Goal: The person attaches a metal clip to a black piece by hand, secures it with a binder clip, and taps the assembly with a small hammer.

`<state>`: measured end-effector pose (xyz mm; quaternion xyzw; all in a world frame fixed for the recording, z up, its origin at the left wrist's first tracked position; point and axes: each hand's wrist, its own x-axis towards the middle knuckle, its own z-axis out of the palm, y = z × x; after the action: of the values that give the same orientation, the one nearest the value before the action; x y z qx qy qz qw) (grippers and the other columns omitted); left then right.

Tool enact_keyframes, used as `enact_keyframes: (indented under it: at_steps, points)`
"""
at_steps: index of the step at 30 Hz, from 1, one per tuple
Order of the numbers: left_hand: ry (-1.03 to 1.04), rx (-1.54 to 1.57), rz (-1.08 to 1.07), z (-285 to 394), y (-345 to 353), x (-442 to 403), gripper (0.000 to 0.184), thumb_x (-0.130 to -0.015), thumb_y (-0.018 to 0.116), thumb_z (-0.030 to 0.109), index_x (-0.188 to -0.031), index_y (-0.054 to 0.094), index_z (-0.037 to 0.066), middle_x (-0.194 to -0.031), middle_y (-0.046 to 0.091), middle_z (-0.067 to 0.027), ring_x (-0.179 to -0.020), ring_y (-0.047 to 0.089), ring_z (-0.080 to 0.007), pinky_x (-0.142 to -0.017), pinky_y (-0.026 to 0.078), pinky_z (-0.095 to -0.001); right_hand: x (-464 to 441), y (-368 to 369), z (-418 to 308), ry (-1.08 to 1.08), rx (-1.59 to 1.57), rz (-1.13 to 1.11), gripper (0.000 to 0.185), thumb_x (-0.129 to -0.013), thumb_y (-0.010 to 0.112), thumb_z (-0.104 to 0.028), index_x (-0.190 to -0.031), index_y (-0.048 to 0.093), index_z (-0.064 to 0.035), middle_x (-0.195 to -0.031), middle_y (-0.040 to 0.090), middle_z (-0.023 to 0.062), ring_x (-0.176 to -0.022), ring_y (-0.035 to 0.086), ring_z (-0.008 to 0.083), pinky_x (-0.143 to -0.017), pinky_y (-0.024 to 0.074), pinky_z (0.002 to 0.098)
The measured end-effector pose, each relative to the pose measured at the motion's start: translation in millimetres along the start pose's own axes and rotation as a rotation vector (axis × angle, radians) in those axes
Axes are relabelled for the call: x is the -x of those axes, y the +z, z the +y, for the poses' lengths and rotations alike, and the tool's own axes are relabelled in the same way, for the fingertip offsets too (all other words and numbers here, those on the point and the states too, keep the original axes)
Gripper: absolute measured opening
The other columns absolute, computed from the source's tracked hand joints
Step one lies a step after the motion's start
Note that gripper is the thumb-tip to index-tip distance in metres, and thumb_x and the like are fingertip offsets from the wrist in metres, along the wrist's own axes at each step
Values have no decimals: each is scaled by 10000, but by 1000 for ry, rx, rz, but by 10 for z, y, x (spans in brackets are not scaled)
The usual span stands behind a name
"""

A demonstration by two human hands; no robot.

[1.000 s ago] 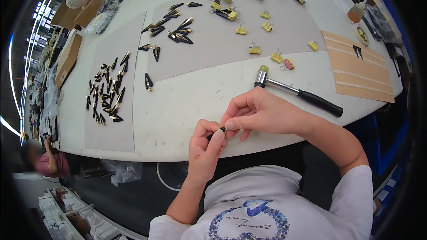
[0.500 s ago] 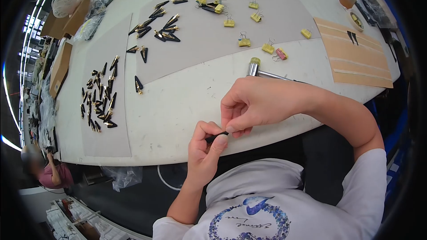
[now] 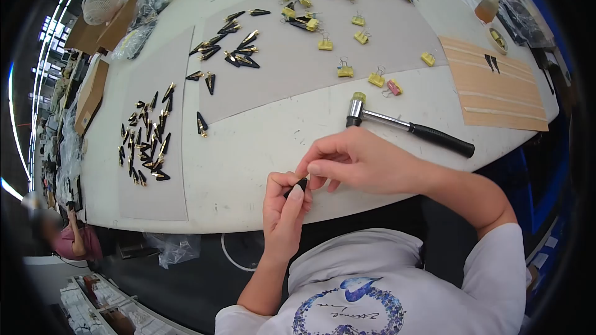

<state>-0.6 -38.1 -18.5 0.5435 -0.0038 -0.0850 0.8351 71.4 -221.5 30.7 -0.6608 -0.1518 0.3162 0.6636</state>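
Near the table's front edge, my left hand [image 3: 284, 208] pinches a small black piece [image 3: 298, 187] between thumb and fingers. My right hand [image 3: 341, 162] is beside it, fingers curled and fingertips at the piece's upper end; whether they hold anything is too small to tell. Beyond the right hand lies a hammer [image 3: 397, 124] with a black handle and a yellowish face. A single black pointed piece with a gold-coloured end [image 3: 202, 125] lies left of centre. Yellow binder clips [image 3: 344, 71] and one pink clip [image 3: 394, 87] lie behind the hammer.
Many black and gold pieces [image 3: 146, 139] lie on a grey sheet [image 3: 171, 195] at the left; more lie farther back. At the right are a tan board [image 3: 506, 102], a bottle [image 3: 488, 7] and a small dish [image 3: 498, 40]. Another person [image 3: 77, 242] is at the far left.
My right hand has shifted slightly left, its fingertips still close to the black piece. The hammer handle, partly covered half a second ago, shows again. The view has shifted a little.
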Motion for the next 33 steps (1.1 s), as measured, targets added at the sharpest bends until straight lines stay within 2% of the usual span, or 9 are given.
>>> enact_keyframes:
  at_steps: [3, 8, 14, 18, 21, 25, 27, 29, 33]
  points:
    - [56, 38, -6, -59, 4, 27, 119, -1002, 436, 86, -1115, 416, 56, -972, 509, -51, -840, 450, -87, -773, 401, -241, 87, 155, 96, -127, 64, 125, 183, -902, 576, -78, -1048, 633, 17, -862, 682, 70, -804, 644, 101, -668, 520, 256]
    - [167, -72, 96, -125, 97, 39, 128, -1010, 453, 100, -1126, 424, 54, -1053, 504, -38, -912, 480, -82, -810, 398, -238, 145, 307, 61, -210, 103, 235, 184, -873, 617, -56, -1046, 632, 5, -934, 670, 74, -827, 655, 117, -690, 543, 252]
    - [290, -250, 123, -172, 120, 6, 115, -1001, 509, 99, -1083, 489, 21, -1019, 540, -31, -932, 499, -78, -831, 404, -223, 81, 308, 148, -261, 180, 289, 88, -853, 677, -53, -911, 631, -6, -847, 667, 34, -785, 622, 81, -696, 495, 233]
    - [223, -282, 152, -102, 119, 39, 81, -933, 624, 55, -989, 600, 1, -941, 594, -16, -853, 543, -81, -802, 417, -230, 29, 213, 209, -121, -161, 148, 105, -848, 685, -87, -849, 625, -2, -795, 643, 37, -742, 605, 83, -622, 470, 214]
    - [218, -390, 116, -99, 38, 20, 124, -912, 638, 21, -1028, 604, -4, -975, 608, -43, -881, 540, -104, -801, 421, -237, 12, 118, 205, -34, -193, 102, 99, -852, 686, -89, -871, 635, -6, -795, 635, 18, -735, 598, 82, -625, 471, 214]
    - [58, -26, 186, 107, 132, -42, 93, -890, 639, 3, -972, 600, 21, -944, 632, -38, -864, 578, -95, -791, 443, -240, 56, 179, 70, -11, -52, 176, 149, -865, 674, -92, -980, 627, -9, -868, 634, 26, -778, 593, 80, -631, 474, 212]
    - [-21, 141, 173, 140, 122, -64, 94, -882, 643, -2, -959, 598, 28, -935, 644, -42, -863, 590, -96, -788, 457, -247, 99, 261, 195, -187, -7, 324, 251, -871, 669, -87, -1099, 592, -16, -968, 626, 41, -845, 593, 81, -627, 478, 210]
    - [-25, 163, 188, 127, 91, -52, 84, -883, 644, 2, -946, 596, 31, -944, 649, -47, -855, 595, -97, -795, 464, -253, 121, 321, 221, -185, 90, 264, 286, -874, 658, -58, -1138, 560, -11, -1032, 614, 58, -902, 595, 91, -660, 502, 213]
    - [35, 82, 131, 133, 27, -66, 72, -901, 628, 22, -970, 609, 18, -933, 646, -53, -832, 586, -96, -789, 469, -252, 103, 370, 198, -74, -43, 233, 272, -883, 639, -19, -1134, 540, 18, -1019, 616, 68, -913, 606, 97, -749, 537, 234]
